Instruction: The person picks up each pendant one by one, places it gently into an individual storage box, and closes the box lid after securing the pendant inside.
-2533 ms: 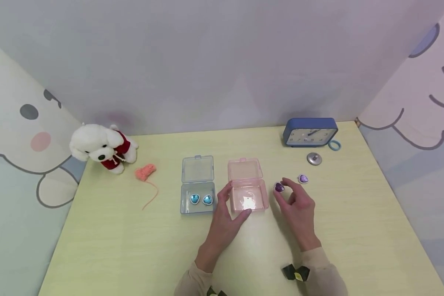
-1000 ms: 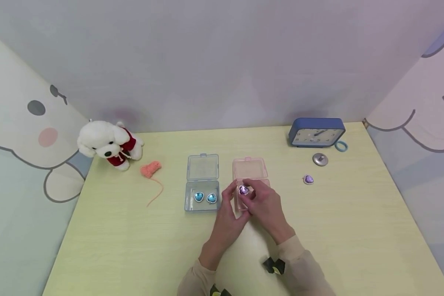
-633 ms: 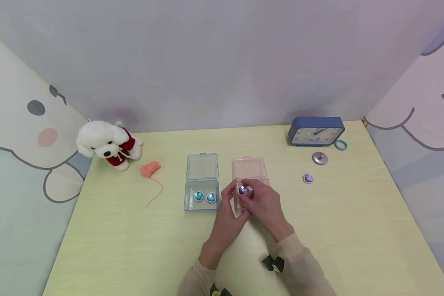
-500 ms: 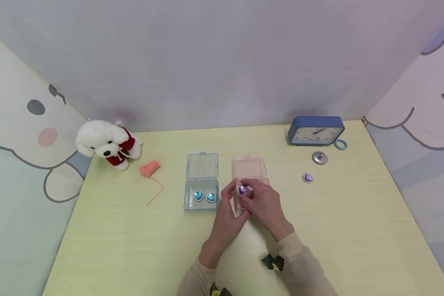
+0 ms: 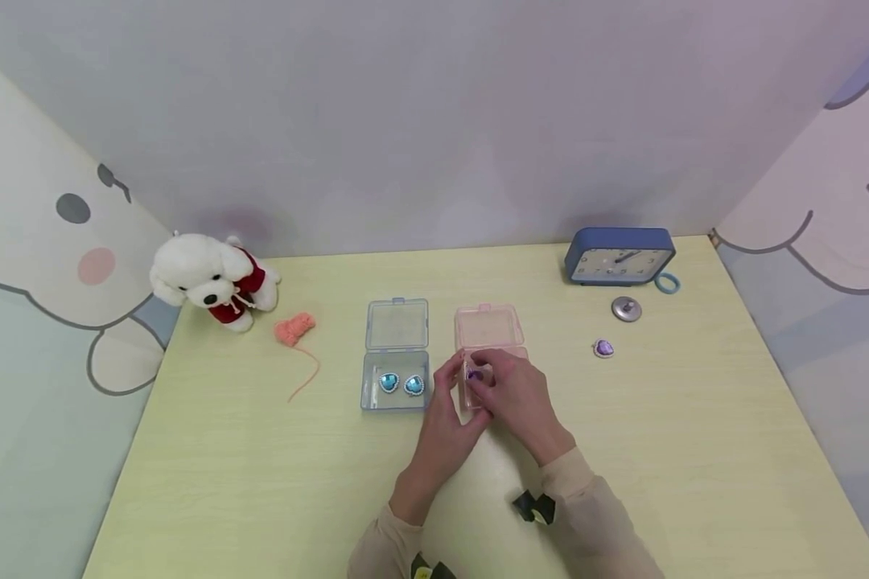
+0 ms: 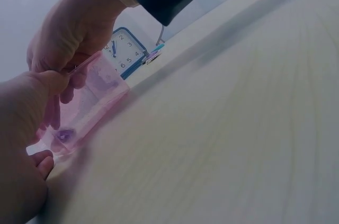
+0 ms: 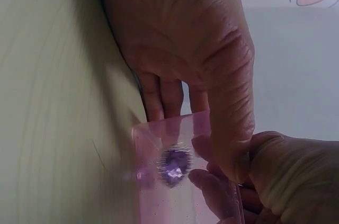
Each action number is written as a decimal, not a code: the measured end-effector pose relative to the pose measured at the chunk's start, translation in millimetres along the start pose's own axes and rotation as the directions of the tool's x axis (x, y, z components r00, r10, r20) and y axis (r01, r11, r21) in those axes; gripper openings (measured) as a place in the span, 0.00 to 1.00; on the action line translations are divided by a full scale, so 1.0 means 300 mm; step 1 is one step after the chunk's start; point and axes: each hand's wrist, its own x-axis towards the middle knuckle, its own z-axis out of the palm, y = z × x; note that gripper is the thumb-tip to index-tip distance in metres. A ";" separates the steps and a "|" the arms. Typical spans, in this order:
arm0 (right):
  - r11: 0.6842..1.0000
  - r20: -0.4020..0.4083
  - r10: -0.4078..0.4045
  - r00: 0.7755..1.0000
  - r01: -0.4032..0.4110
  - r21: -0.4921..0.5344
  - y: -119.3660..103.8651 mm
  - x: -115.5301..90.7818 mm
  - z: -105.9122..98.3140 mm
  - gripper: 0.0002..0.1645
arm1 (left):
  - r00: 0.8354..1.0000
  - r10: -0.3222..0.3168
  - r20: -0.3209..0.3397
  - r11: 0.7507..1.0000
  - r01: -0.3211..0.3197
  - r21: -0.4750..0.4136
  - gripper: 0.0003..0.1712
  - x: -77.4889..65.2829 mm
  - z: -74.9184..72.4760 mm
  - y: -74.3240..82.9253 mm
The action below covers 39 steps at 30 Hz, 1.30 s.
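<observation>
My left hand [image 5: 440, 441] grips the open pink box [image 5: 489, 326], thumb at its near side and fingers along its left side. The right hand [image 5: 517, 400] reaches over the box's rim, its thumb and fingertips inside. A purple heart-shaped gem with a pale edge shows through the clear wall in the right wrist view, a streaked, blurred gem [image 7: 175, 167] just off the fingertips. The left wrist view has the gem [image 6: 64, 135] low in the box, below the right fingers. Another purple heart gem [image 5: 603, 348] lies on the table to the right.
Left of the pink box stands an open blue box [image 5: 395, 354] with two blue heart gems [image 5: 389, 382]. Farther left are coral yarn [image 5: 294, 330] and a white toy dog [image 5: 206, 277]. A blue clock [image 5: 619, 257], blue ring [image 5: 667, 282] and silver knobbed disc [image 5: 626, 309] stand back right.
My right hand has carried the purple gem leftward from beside the pink box into it. The gem has just dropped below its fingertips. The left hand keeps its hold on the box.
</observation>
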 end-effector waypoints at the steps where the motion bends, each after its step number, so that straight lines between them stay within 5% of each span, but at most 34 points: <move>1: 1.000 0.001 0.000 1.000 0.000 -0.003 -0.001 0.001 0.000 0.20 | 1.000 -0.002 0.000 1.000 0.002 0.002 0.49 0.000 0.000 0.000; 10: 0.999 -0.002 0.028 1.000 -0.028 0.021 0.000 -0.001 -0.005 0.19 | 1.000 0.000 -0.004 1.000 0.000 0.012 0.50 -0.002 0.001 0.000; 16: 0.995 -0.095 -0.059 0.994 0.066 0.069 0.018 -0.020 -0.022 0.20 | 1.000 0.001 0.006 1.000 -0.001 -0.001 0.49 -0.002 0.002 -0.003; 25: 0.973 -0.381 -0.198 0.903 0.229 0.036 0.123 -0.040 -0.085 0.15 | 1.000 0.001 0.003 1.000 -0.001 -0.002 0.50 -0.003 0.003 0.001; 39: 0.995 -0.529 0.082 0.845 -0.038 0.094 0.361 -0.098 -0.165 0.19 | 1.000 0.017 -0.019 1.000 -0.017 0.006 0.50 -0.001 0.011 -0.007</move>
